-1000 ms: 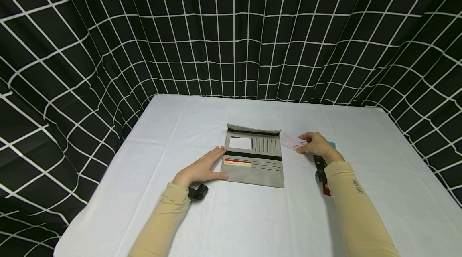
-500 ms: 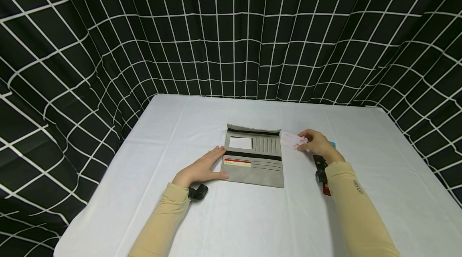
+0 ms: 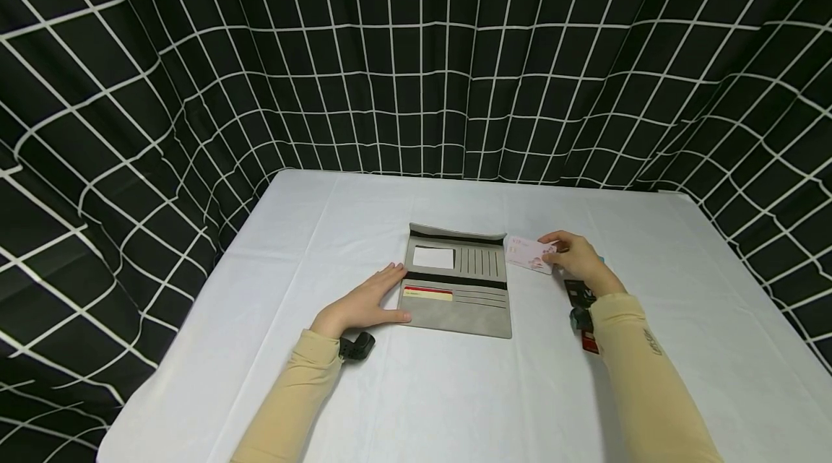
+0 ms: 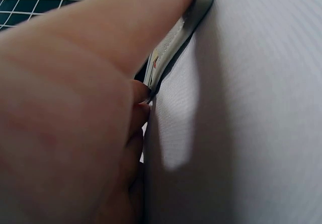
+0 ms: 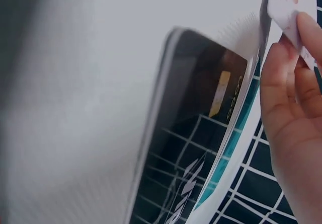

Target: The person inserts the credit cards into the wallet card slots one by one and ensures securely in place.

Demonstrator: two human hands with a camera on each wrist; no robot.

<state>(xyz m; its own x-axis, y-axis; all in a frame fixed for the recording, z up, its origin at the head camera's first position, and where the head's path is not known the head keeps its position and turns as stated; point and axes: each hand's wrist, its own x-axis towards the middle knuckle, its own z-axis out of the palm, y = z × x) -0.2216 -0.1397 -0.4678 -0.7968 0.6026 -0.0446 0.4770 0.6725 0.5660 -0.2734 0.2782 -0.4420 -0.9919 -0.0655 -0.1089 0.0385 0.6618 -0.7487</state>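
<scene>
A grey wallet (image 3: 481,318) lies unfolded on the white table, a white card (image 3: 434,258) in its upper window pocket and a red-and-yellow card (image 3: 427,293) in a lower slot. My left hand (image 3: 364,303) rests along the wallet's left edge, thumb at the lower corner and fingers extended. Just right of the wallet, my right hand (image 3: 575,261) pinches a pale pink VIP card (image 3: 528,253) by its right end between thumb and fingers. The right wrist view shows the thumb on the face of this pink card (image 5: 294,7).
A black card (image 3: 577,292) lies below my right hand, large in the right wrist view. A red card (image 3: 590,342) sits nearer me, partly under the right wrist camera (image 3: 581,318). A sliver of blue (image 3: 601,259) shows behind the right hand. Black gridded curtain (image 3: 364,73) surrounds the table.
The pink card has tipped up so its printed face shows more clearly, and my right hand has shifted slightly right with it. My left hand and the wallet stay put.
</scene>
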